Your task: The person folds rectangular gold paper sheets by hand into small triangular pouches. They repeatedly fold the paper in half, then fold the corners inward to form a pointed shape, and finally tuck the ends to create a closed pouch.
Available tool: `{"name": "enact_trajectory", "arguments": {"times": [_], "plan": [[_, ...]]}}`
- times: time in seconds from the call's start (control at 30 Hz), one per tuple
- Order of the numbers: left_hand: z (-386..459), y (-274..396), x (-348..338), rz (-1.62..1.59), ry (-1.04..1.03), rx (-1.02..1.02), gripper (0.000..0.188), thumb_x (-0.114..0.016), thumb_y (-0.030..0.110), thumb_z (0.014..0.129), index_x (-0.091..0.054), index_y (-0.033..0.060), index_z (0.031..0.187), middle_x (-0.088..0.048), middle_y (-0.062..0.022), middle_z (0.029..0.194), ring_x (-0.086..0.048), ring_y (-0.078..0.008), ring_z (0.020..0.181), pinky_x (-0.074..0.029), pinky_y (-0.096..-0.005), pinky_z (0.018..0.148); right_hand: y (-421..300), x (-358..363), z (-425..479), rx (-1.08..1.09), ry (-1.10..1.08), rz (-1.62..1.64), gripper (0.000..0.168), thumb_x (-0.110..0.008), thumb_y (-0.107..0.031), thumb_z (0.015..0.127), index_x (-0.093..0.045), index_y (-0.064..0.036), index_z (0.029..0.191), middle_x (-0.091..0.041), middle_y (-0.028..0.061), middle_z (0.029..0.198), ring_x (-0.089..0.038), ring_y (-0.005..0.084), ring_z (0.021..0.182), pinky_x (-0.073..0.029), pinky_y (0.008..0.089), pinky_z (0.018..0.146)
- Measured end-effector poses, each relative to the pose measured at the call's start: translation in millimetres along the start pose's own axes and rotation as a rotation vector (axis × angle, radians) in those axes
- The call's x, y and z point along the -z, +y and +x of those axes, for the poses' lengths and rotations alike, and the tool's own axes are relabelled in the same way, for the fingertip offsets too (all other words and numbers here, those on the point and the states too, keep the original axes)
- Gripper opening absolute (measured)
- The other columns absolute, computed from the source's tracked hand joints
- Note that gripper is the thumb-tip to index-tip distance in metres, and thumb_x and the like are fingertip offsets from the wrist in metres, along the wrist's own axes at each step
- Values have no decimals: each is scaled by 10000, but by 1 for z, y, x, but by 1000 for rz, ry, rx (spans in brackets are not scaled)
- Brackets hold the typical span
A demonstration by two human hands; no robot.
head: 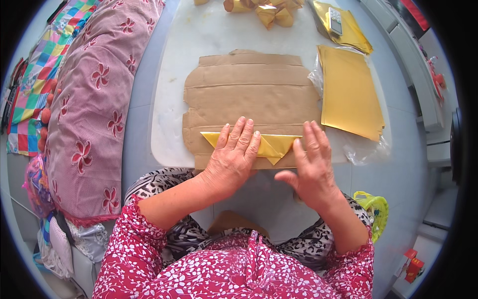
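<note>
A folded sheet of gold paper (274,144) lies near the front edge of a flattened piece of brown cardboard (250,97). Its long straight edge faces away from me, and a pointed flap shows toward my body. My left hand (237,153) rests flat across the paper's middle, fingers extended, hiding part of it. Beside the paper's right end is my right hand (312,160), with the thumb spread from the fingers; its index fingertip is at the paper's corner. Neither hand grasps anything.
The cardboard lies on a white table (170,123). To the right is a stack of gold sheets (349,89) on clear plastic. Farther back are more gold sheets (353,30) under a remote control (335,21), and several folded gold pieces (274,13). A yellow-green basket (379,216) stands at right.
</note>
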State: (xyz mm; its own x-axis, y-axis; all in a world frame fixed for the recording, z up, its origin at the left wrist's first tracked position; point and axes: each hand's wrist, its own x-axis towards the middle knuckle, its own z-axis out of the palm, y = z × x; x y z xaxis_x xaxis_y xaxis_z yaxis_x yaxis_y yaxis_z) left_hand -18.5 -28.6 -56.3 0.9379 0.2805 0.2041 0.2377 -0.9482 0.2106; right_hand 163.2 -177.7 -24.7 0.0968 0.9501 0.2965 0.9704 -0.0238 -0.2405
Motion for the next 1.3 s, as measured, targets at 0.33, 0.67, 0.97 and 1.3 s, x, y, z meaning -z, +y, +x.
{"name": "enact_trajectory", "arguments": {"times": [0.33,0.67,0.97,1.3], "plan": [[8,-1,28,-110,148,-277,292,-634,53,783,-685,55,1070,-450,-231,1448,-459,-380,1345,-325,-545,1126,4,7,30,-592,-114,956,345,-646,-283,958,-652,54,1032,-687,89,842,-601,124,760,-501,293,685],[21,-18,54,90,346,-450,363,-735,156,756,-730,284,1096,-459,-176,1448,-406,-337,1387,-215,-494,1186,7,31,48,-704,-545,1502,297,-628,-313,970,-654,-20,1006,-645,20,902,-598,73,832,-513,252,740],[35,-4,57,-262,555,-89,423,-731,97,781,-622,58,1188,-519,-226,1357,-504,-301,1283,-361,-437,1094,7,14,53,-679,-103,1760,138,-635,-164,958,-644,-26,959,-660,20,872,-635,100,782,-535,261,730],[49,-4,58,-1357,-78,450,222,-641,172,962,-639,-45,1008,-678,-47,885,-631,-89,793,-544,-266,724,-3,16,65,-666,82,1500,114,-655,-149,951,-645,-36,950,-668,17,828,-602,90,687,-507,244,647]]}}
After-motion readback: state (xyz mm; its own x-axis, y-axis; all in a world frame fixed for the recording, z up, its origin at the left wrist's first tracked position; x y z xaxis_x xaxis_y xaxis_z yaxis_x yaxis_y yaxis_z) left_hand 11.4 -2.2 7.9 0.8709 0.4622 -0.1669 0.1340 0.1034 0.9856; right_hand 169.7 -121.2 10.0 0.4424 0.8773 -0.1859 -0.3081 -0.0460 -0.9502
